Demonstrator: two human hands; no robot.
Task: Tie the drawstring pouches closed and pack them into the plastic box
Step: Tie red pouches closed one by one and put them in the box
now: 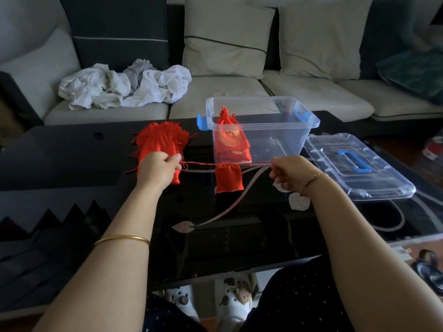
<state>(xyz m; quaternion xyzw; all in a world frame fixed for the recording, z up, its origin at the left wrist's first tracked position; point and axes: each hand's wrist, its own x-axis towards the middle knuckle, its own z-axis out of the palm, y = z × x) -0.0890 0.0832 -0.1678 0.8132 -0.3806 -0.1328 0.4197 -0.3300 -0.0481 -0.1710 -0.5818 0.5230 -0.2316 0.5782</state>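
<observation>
One camera sits on the person's head. It looks forward and down at the black glass table (239, 236), close by. Both arms (124, 224) reach out from the bottom of the view. The sofa (215, 89) is farther back, at the top.

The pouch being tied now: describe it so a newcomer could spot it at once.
On the black glass table, look just in front of the clear plastic box. A small plain red pouch is strung on a red cord pulled taut between left hand and right hand. The heap of red pouches lies loose to its left; the boxed pouch bears gold print.
</observation>
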